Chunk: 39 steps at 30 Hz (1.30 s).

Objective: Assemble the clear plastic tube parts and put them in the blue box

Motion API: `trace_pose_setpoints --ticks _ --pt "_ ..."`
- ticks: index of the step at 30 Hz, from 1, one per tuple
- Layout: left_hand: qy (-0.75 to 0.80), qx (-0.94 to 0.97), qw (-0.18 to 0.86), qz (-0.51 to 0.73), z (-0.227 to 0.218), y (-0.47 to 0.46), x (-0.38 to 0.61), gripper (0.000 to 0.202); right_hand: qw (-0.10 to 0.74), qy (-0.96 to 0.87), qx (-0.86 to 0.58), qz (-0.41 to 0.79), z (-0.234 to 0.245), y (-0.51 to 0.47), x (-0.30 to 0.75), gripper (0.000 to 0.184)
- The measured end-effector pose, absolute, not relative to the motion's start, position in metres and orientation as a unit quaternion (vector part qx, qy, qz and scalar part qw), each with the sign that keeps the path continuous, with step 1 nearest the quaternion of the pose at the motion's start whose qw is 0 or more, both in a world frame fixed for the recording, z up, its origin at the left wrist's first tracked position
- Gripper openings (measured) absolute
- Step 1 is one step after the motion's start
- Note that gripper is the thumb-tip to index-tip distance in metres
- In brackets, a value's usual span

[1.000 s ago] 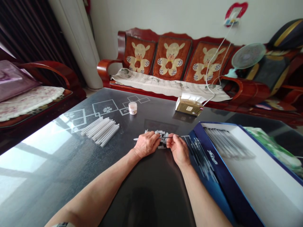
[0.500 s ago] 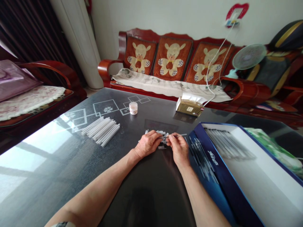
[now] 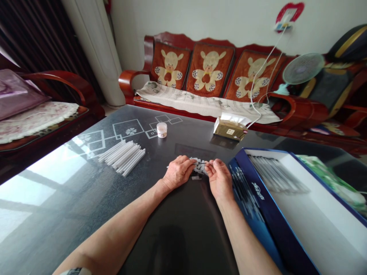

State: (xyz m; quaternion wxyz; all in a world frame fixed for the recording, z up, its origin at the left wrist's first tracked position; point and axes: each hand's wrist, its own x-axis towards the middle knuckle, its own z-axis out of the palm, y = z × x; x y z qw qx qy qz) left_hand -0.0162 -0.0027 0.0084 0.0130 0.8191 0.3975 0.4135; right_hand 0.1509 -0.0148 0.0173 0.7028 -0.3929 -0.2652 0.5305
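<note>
A thin dark rod (image 3: 201,163), which looks like a pen refill, spans the gap between my two hands. My left hand (image 3: 178,172) lies at the near side of a heap of small white pieces (image 3: 197,168), its fingers pinched on the rod's left end. The fingertips of my right hand (image 3: 220,177) close on the other end, palm turned partly inward. Fingers hide most of the rod. Several slim dark refills (image 3: 246,193) lie in a blue tray just right of my right hand.
White tubes (image 3: 123,156) are piled at left on the dark table (image 3: 86,214). Behind stand a small white tub (image 3: 161,130) and a tissue pack (image 3: 230,128). A blue-edged box (image 3: 315,221) at right holds a row of clear-bodied pens (image 3: 276,173); a green-and-white bag (image 3: 332,181) lies beyond.
My right hand has shifted slightly right and rolled, its fingers curling more. The pale length that stuck out to its right no longer shows. My left hand has barely moved.
</note>
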Motion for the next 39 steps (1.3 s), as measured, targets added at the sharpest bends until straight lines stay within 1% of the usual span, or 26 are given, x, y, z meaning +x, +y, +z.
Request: trace_pose_setpoints --ticks 2,4,7,11,16,18,22,26,30,32,33,35,37,39 --pt "0.389 0.82 0.01 0.42 0.009 -0.002 -0.016 0.025 0.694 -0.272 -0.41 0.526 0.016 -0.016 0.148 0.031" --pt "0.381 0.822 0.005 0.424 0.009 -0.002 -0.015 0.024 0.675 -0.315 -0.448 0.495 0.014 -0.019 0.144 0.03" --pt "0.372 0.825 -0.003 0.426 0.011 -0.003 -0.016 0.023 0.619 -0.445 -0.51 0.398 0.013 -0.024 0.14 0.025" --pt "0.375 0.828 -0.021 0.416 0.012 -0.001 -0.02 0.023 0.547 -0.628 -0.491 0.257 0.015 -0.027 0.145 0.02" --pt "0.427 0.791 -0.063 0.434 0.008 0.004 -0.025 0.021 0.473 -0.703 -0.518 0.114 0.015 -0.024 0.16 0.017" --pt "0.439 0.781 -0.072 0.438 0.006 0.007 -0.026 0.02 0.419 -0.73 -0.533 0.085 0.014 -0.025 0.165 0.015" --pt "0.45 0.778 -0.076 0.432 0.002 0.009 -0.026 0.019 0.318 -0.774 -0.545 0.052 0.012 -0.028 0.167 0.018" --pt "0.457 0.78 -0.07 0.423 0.002 0.009 -0.025 0.019 0.269 -0.793 -0.544 0.043 0.013 -0.031 0.166 0.019" --pt "0.453 0.789 -0.065 0.409 0.001 0.008 -0.024 0.019 0.256 -0.797 -0.545 0.044 0.014 -0.03 0.164 0.017" --pt "0.451 0.792 -0.063 0.406 0.001 0.008 -0.024 0.02 0.272 -0.791 -0.546 0.05 0.014 -0.028 0.163 0.016" --pt "0.45 0.793 -0.061 0.406 0.001 0.007 -0.024 0.02 0.294 -0.784 -0.544 0.059 0.014 -0.028 0.162 0.015" --pt "0.445 0.795 -0.057 0.409 0.002 0.006 -0.023 0.021 0.364 -0.756 -0.536 0.096 0.014 -0.026 0.161 0.015" --pt "0.435 0.799 -0.05 0.413 0.004 0.005 -0.023 0.022 0.442 -0.707 -0.526 0.167 0.013 -0.024 0.16 0.018" --pt "0.423 0.805 -0.04 0.415 0.005 0.004 -0.023 0.023 0.492 -0.653 -0.516 0.255 0.013 -0.023 0.16 0.024"
